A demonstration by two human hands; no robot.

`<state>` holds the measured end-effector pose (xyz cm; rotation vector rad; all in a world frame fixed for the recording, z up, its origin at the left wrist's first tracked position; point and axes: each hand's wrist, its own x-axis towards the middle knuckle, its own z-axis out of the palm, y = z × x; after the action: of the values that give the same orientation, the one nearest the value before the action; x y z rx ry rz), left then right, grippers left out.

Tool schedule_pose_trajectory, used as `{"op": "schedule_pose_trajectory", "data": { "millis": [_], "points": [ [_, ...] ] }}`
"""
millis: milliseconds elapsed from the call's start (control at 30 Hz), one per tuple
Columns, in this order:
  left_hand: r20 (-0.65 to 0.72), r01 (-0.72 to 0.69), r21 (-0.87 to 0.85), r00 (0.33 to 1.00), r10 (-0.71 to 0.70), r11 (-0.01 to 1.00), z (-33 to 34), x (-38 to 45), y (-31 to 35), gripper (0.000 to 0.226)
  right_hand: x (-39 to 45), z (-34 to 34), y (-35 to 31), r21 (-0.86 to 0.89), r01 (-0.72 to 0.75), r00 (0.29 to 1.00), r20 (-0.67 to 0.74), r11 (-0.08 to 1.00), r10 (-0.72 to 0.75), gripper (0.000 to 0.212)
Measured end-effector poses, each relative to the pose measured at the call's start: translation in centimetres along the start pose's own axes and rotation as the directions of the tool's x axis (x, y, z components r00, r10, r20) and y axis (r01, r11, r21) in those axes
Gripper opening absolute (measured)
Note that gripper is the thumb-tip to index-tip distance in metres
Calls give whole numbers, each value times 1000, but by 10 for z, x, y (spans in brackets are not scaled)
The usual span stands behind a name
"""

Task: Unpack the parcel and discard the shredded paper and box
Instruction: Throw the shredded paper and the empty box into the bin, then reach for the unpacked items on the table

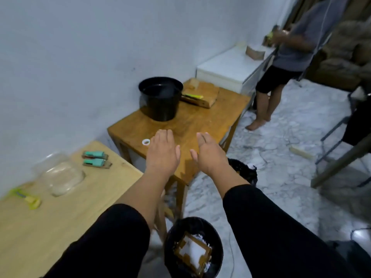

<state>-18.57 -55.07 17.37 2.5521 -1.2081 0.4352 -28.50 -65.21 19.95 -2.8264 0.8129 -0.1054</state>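
Right now both hands are empty and spread flat, palms down, held out side by side over the near corner of the darker wooden desk (200, 119). The left hand (163, 152) hovers just beside a small white ring-shaped cap (146, 141) that lies on the desk; the right hand (208, 153) reaches over the desk's front edge. Black sleeves cover both forearms up to just short of the wrists.

Below the arms, on the marble floor (281, 157), stands a black bin (192, 247). Inside it lies the brown cardboard box (192, 254), tilted, with white shredded paper (195, 251) in and around it. A second black bin (244, 170) sits partly hidden behind the right wrist, with some white paper at its rim.

On the darker desk, a black pot (161, 99) stands toward the wall, and a flat cardboard piece (202, 92) with a yellow-green cutter (193, 96) on it lies just behind the pot. To the left, a paler desk (50, 217) carries a clear plastic container (60, 173), two teal packets (95, 158) lying side by side, and another yellow-green tool (28, 197), blurred.

At the far right, another person (291, 57) stands barefoot beside a white cabinet (226, 71), hands raised at its top.
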Motion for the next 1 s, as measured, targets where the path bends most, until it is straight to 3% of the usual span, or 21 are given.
{"op": "schedule_pose_trajectory", "data": {
  "millis": [233,667,833,1000],
  "points": [
    [-99,248,88,966,-239,965,-59,-1,-82,49,38,-27,-94,5,250,959,-137,968,-247,62],
    [-107,519,164,855,-508,839,-51,-52,-257,43,102,49,-240,137,430,899,24,892,-437,58],
    [-32,624,96,781,-624,776,4,-77,-298,52,136,112,-260,162,411,892,133,897,-433,60],
    [42,781,-76,624,-781,620,56,-100,-321,81,168,174,-269,228,351,876,264,908,-404,67]
  ]
}}
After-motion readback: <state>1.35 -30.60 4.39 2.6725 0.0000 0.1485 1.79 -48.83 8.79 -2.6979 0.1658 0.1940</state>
